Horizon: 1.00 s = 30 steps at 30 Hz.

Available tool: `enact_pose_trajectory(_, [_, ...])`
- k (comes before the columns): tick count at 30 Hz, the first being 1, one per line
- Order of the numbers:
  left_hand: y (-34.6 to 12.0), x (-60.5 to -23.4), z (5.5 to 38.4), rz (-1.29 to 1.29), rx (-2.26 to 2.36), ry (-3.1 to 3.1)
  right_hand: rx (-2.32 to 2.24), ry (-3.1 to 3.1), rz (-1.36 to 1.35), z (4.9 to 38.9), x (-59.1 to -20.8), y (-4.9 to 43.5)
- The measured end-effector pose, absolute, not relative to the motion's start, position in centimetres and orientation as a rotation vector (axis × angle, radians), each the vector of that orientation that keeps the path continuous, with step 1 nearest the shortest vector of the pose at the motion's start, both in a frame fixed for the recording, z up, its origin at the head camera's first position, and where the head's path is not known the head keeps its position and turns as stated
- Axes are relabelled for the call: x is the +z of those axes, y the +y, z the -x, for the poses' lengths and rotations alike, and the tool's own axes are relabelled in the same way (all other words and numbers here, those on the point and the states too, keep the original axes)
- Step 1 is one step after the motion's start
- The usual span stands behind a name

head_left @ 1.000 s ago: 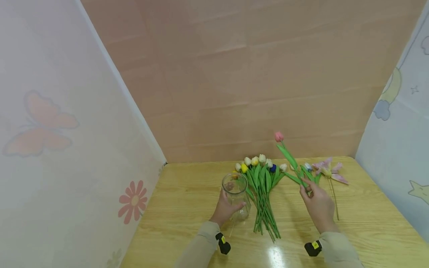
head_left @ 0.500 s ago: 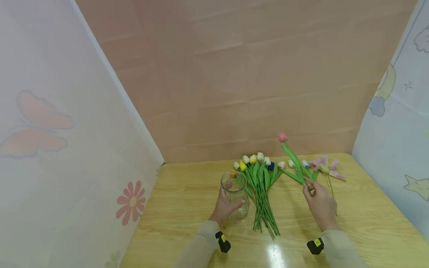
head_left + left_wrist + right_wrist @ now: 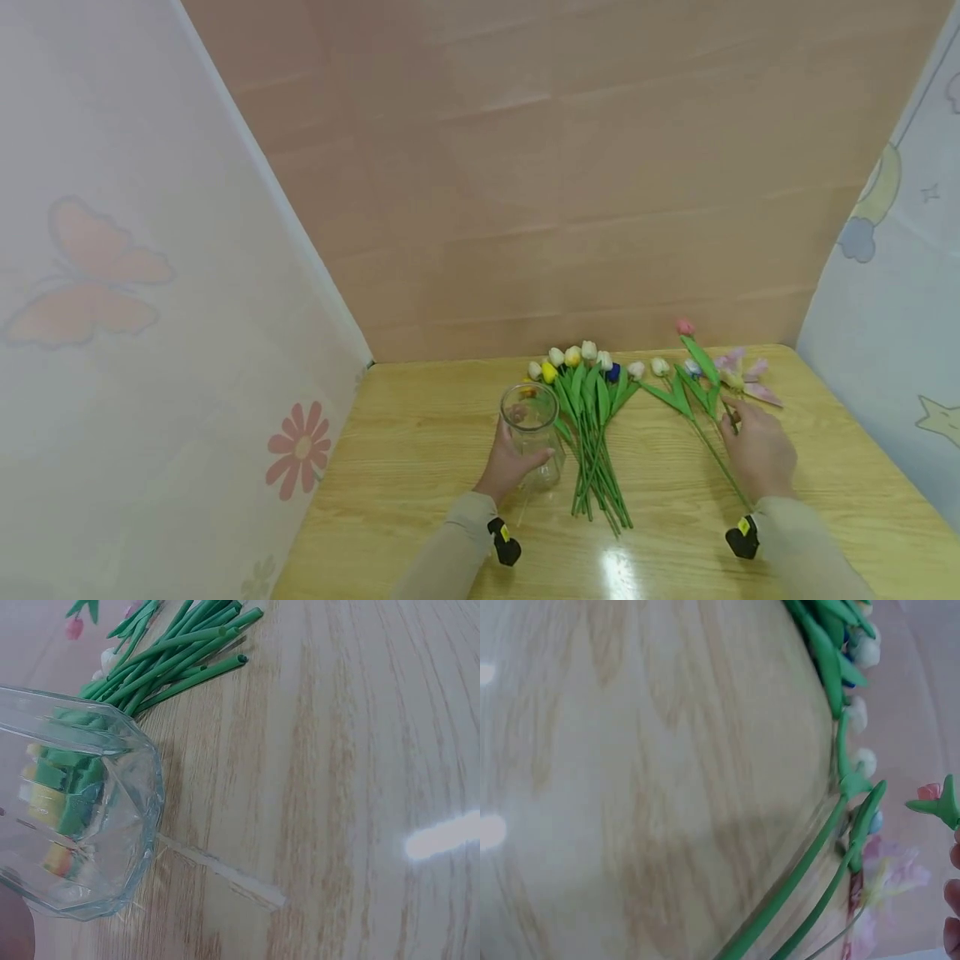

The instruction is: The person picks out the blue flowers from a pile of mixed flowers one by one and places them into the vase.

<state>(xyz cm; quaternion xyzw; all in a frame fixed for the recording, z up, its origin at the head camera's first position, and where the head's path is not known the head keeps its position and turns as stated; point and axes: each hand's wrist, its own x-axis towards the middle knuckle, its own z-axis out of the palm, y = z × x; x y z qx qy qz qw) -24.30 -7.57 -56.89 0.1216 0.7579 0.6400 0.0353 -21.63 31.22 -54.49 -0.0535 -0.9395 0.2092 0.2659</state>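
Glass jar (image 3: 543,435) in left grip (image 3: 507,467); tulips (image 3: 588,400) show through.

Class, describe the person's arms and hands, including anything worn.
The left hand and right hand are bare. The left sleeve and right sleeve are long and beige. A black device with a yellow patch sits at the left wrist; a similar device at the right.

The head camera peers forward and down across the table (image 3: 420,442) from farthest off. Both wrist views sit close over it, turned sideways; the left shares the glass jar (image 3: 90,817) with the head's.
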Motion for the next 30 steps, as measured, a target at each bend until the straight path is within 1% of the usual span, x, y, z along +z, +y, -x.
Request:
enact_pose_trajectory(12, [-7.3,-57.1,24.1,-0.353,1.950,2.313,0.506,-2.734,0.232,20.4,-57.2,34.5])
enact_pose_trajectory(18, [-7.3,-57.5,24.3,-0.339,1.930,2.312,0.471,-2.803,0.255,19.8,-57.6,34.8])
enact_pose_trajectory(24, [-7.5,-57.2,24.5,-0.365,1.940,2.333,0.475,-2.785,0.223,20.7,-56.3,32.9])
enact_pose_trajectory(30, [-7.6,-57.0,24.4,-0.378,1.943,2.344,0.532,-2.759,0.053,23.0,-54.9,27.7])
